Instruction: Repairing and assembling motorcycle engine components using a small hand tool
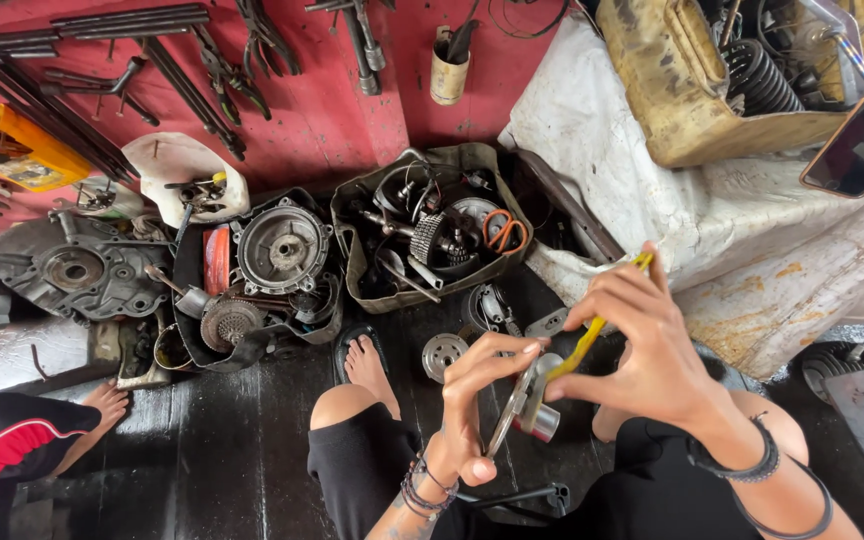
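Note:
My left hand (pixel 472 410) grips a pair of metal pliers (pixel 514 405), whose jaws pinch a small silver cylindrical part (pixel 542 422) at knee height. My right hand (pixel 632 345) holds a yellow-handled tool (pixel 597 325), a thin screwdriver-like one, its tip angled down toward the part beside the pliers. Both hands hover above my lap, close together, over a dark wooden floor. My bare foot (pixel 367 365) rests on a black sandal below the hands.
A fabric tray (pixel 352 270) of gears and orange-handled scissors lies ahead. Engine covers (pixel 282 250) and a crankcase (pixel 77 270) lie to the left. Wrenches hang on the red wall (pixel 352 100). A round metal plate (pixel 444 352) lies near my foot. Another person's leg (pixel 12 450) is at left.

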